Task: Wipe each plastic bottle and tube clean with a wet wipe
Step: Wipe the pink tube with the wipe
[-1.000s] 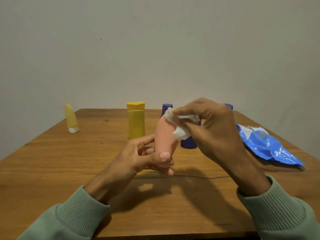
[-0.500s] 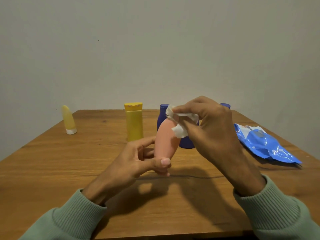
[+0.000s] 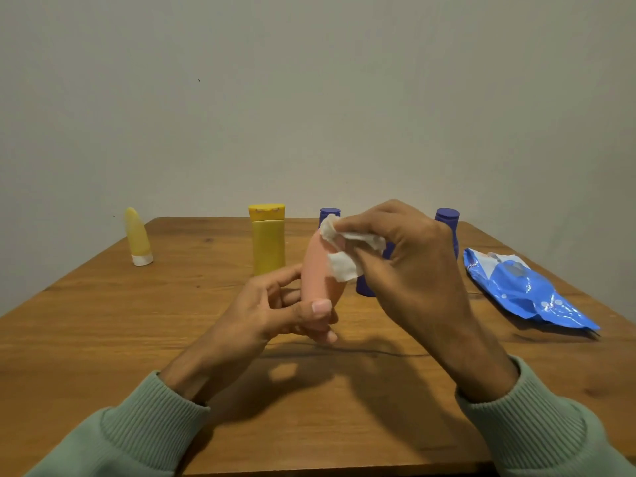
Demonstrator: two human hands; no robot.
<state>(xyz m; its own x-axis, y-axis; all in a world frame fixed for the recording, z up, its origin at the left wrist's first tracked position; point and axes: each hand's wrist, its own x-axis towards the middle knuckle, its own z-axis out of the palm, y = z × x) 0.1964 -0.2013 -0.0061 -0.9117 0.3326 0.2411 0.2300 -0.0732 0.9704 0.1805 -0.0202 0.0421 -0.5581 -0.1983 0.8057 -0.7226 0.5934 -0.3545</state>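
Note:
My left hand (image 3: 275,313) grips the lower end of a pink tube (image 3: 318,273), held upright above the wooden table (image 3: 103,339). My right hand (image 3: 409,270) pinches a crumpled white wet wipe (image 3: 344,253) against the tube's upper end. Behind stand a yellow bottle (image 3: 267,241) and two dark blue bottles, one (image 3: 329,213) mostly hidden by the tube, the other (image 3: 447,223) partly hidden by my right hand. A pale yellow tube (image 3: 137,239) stands on its white cap at the far left.
A blue wet wipe pack (image 3: 523,292) lies on the table at the right, its flap open. A plain wall rises behind the table's far edge. Green sleeves cover both forearms.
The wipe has shifted slightly on the upper part of the pink tube. Both hands stay in nearly the same place.

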